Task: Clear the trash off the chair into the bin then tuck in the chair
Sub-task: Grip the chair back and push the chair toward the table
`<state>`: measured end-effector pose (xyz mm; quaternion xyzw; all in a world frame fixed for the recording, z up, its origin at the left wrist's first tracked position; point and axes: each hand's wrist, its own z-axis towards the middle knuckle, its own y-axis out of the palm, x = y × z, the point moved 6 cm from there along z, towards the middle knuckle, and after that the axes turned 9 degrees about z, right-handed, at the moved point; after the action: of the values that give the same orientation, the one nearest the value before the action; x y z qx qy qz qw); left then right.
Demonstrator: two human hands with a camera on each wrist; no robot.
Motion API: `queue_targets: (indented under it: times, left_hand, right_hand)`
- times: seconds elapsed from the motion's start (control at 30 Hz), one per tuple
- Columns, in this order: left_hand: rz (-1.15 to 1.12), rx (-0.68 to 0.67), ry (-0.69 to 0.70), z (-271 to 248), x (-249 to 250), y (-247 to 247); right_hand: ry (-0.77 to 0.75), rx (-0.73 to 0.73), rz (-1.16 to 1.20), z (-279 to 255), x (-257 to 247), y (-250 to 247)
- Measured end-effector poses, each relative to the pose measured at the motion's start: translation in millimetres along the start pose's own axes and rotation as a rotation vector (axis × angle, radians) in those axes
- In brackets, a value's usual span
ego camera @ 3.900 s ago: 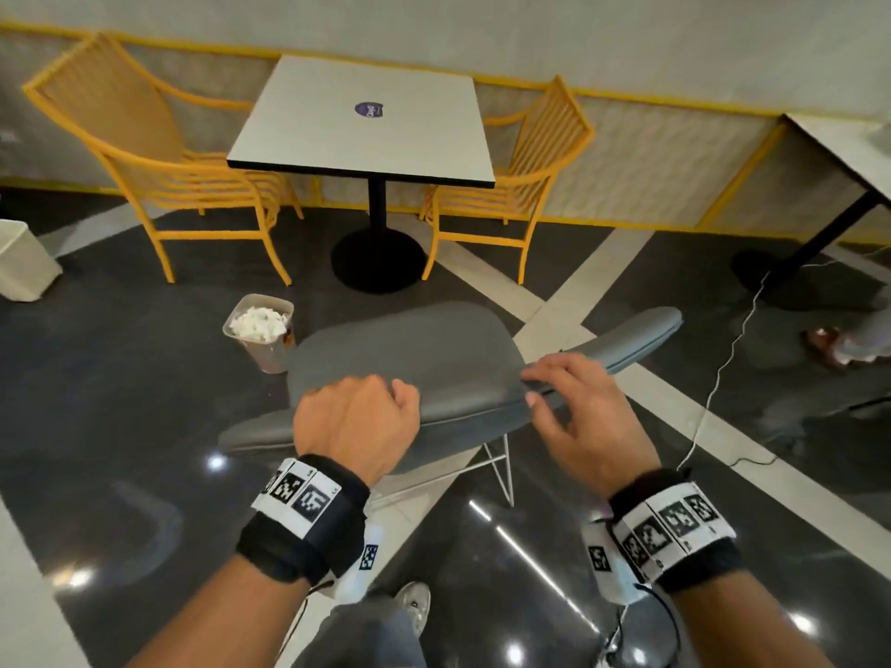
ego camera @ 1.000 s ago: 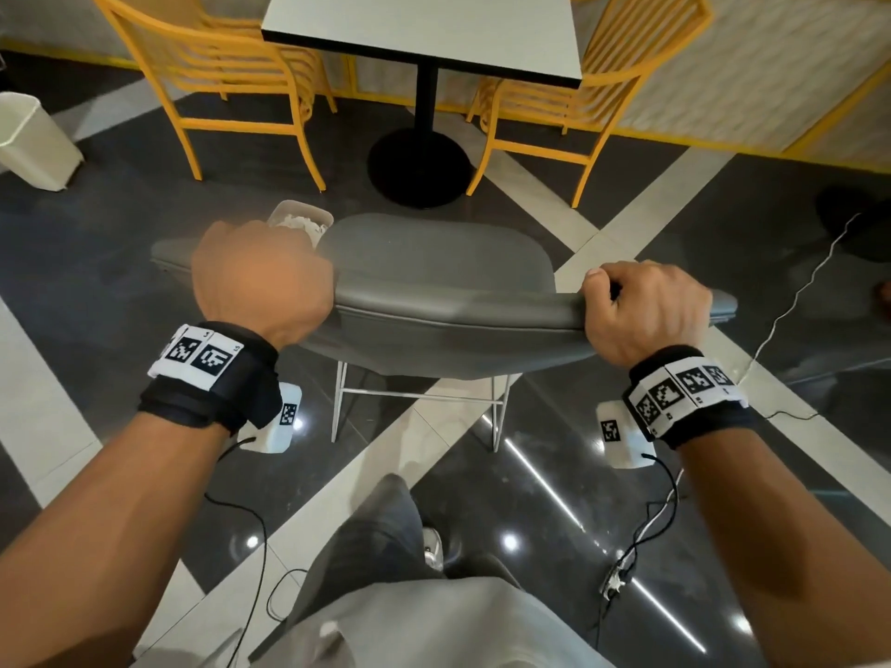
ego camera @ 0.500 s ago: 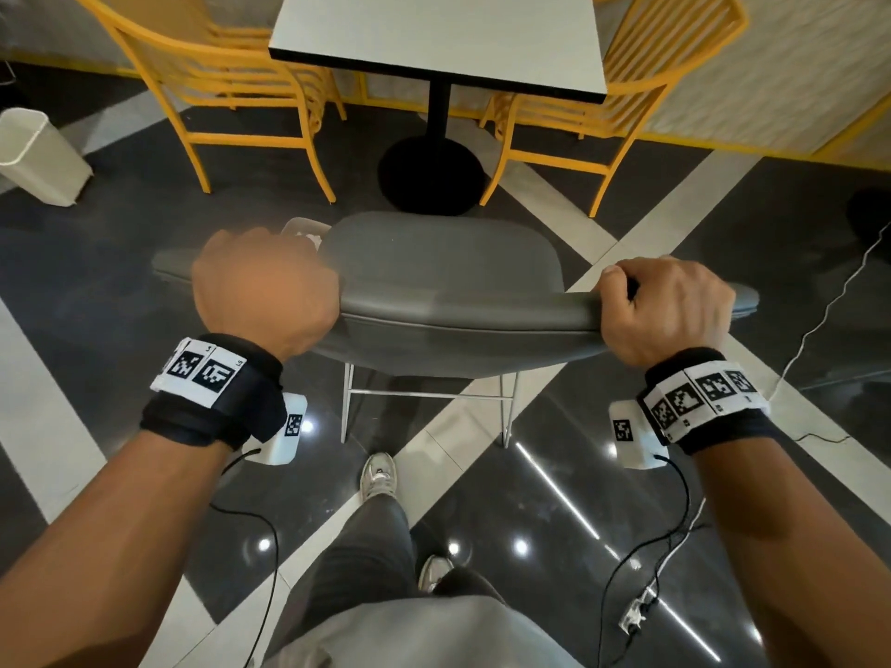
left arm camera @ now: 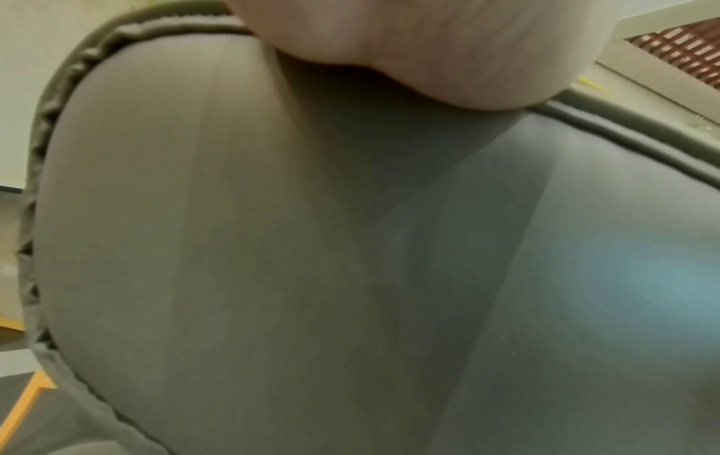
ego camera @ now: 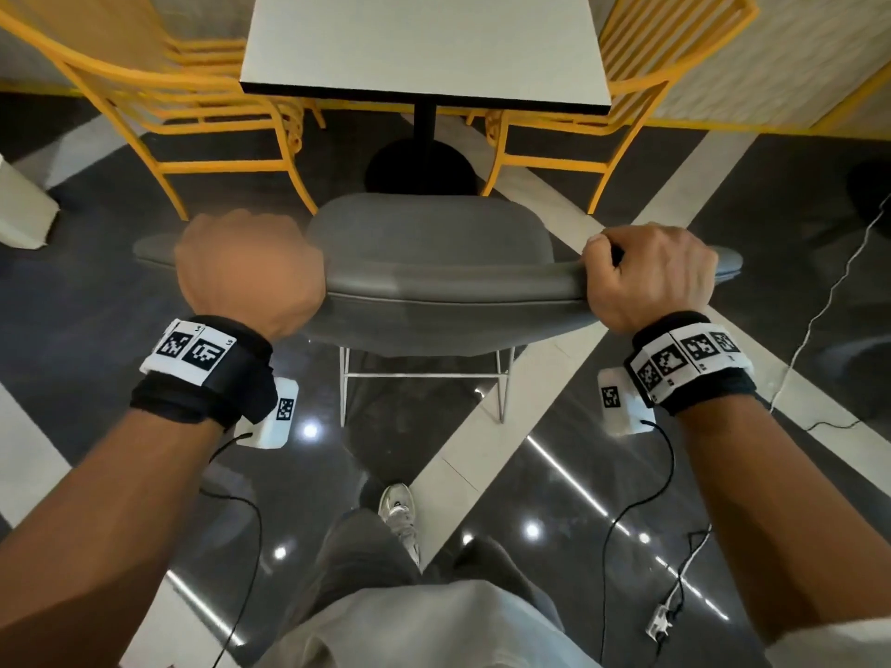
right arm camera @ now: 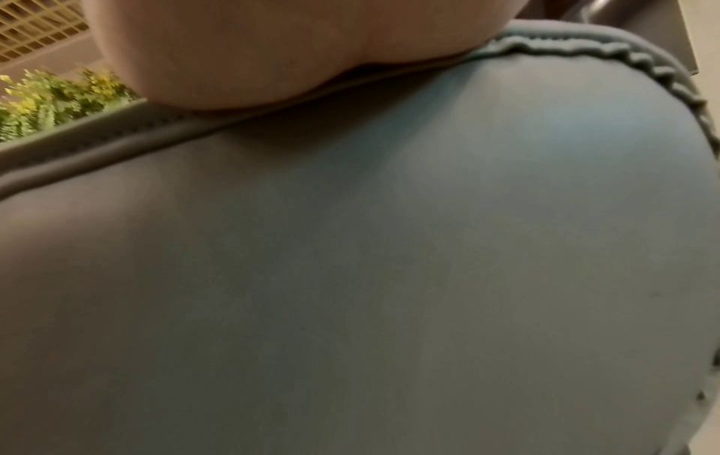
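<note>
A grey padded chair [ego camera: 429, 233] stands in front of me, its seat facing the white square table [ego camera: 424, 45] and bare of any trash. My left hand [ego camera: 248, 272] grips the left end of the backrest's top edge and my right hand [ego camera: 648, 277] grips the right end, fingers curled over the rim. The seat's front edge is level with the table's black pedestal base [ego camera: 419, 176]. In the wrist views the chair back [left arm camera: 350, 277] [right arm camera: 350, 277] fills the picture, with my left hand [left arm camera: 409, 46] and my right hand [right arm camera: 273, 46] on its piped edge. No trash shows.
Yellow metal chairs [ego camera: 159, 103] [ego camera: 627, 89] flank the table on either side. A white bin [ego camera: 19, 204] stands at the far left on the floor. A white cable [ego camera: 819, 306] and a plug [ego camera: 660, 619] lie on the dark floor at right. My shoe [ego camera: 398, 513] is behind the chair.
With both hands still gripping the backrest, the chair has moved forward toward the table. The small bin of white paper, seen beside my left hand earlier, is out of sight.
</note>
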<state>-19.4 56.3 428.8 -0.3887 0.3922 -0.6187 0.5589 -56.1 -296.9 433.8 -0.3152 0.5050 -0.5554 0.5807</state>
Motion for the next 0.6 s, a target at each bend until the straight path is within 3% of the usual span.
queue_targets:
  times: [0.6]
  left_hand:
    - [-0.014,-0.007,-0.001,113,3,46]
  right_hand:
    - [-0.02,-0.016,-0.002,119,-1,43]
